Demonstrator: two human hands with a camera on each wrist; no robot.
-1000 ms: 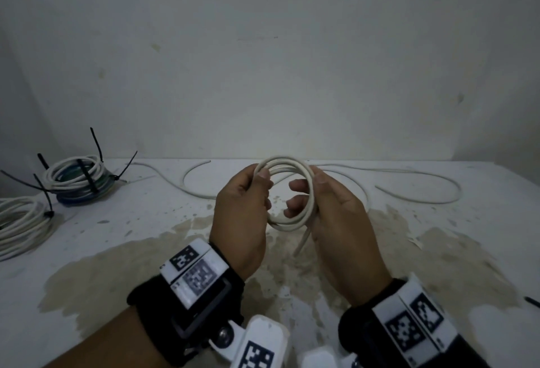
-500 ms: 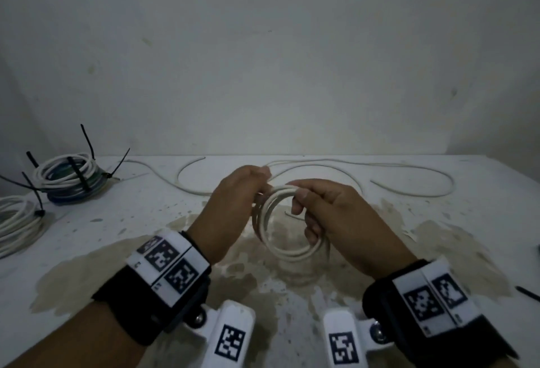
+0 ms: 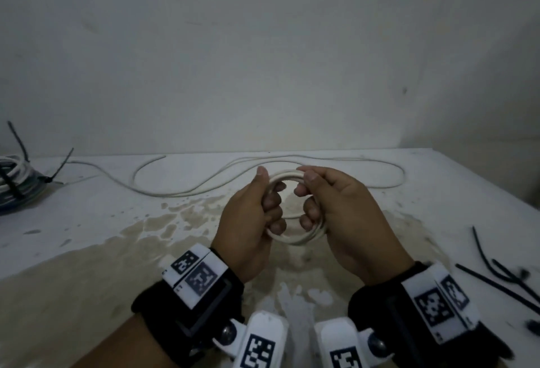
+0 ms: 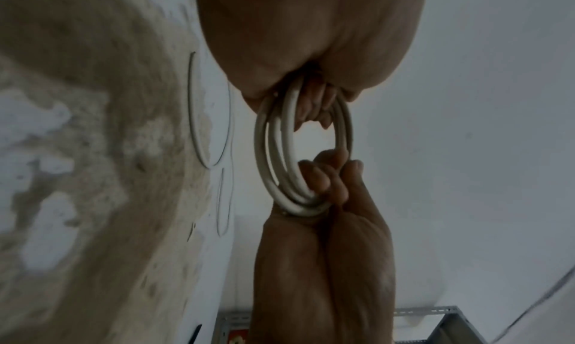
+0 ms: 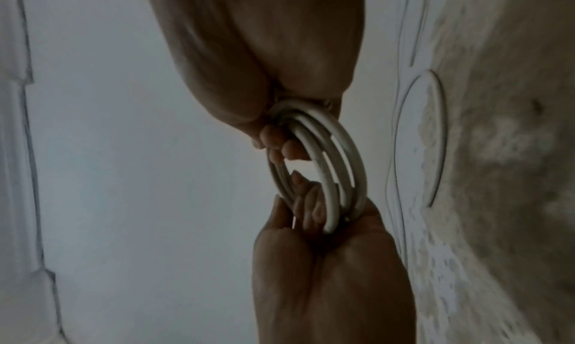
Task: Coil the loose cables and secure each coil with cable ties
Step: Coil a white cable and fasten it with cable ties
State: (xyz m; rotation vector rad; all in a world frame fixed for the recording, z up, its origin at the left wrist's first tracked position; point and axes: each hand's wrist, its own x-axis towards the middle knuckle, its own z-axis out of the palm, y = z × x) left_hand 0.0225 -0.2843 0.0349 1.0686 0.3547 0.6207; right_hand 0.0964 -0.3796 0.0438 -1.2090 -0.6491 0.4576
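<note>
You had both hands closed on the white coil [image 3: 287, 239], held upright above the stained table [image 3: 87, 265]: your left hand [image 3: 248, 221] curled its fingers [image 4: 314, 108] through the ring on one side, and your right hand [image 3: 344, 218] pinched the opposite side, thumb on top. That two-sided hold probably kept the few turns [image 5: 329, 167] stacked while you fed in more. The loose cable [image 3: 292, 163] trailed behind across the table, uncoiled. Spare cable ties [image 3: 496, 274] lay at your right; a tied bundle [image 3: 17, 180] sat far left.
</note>
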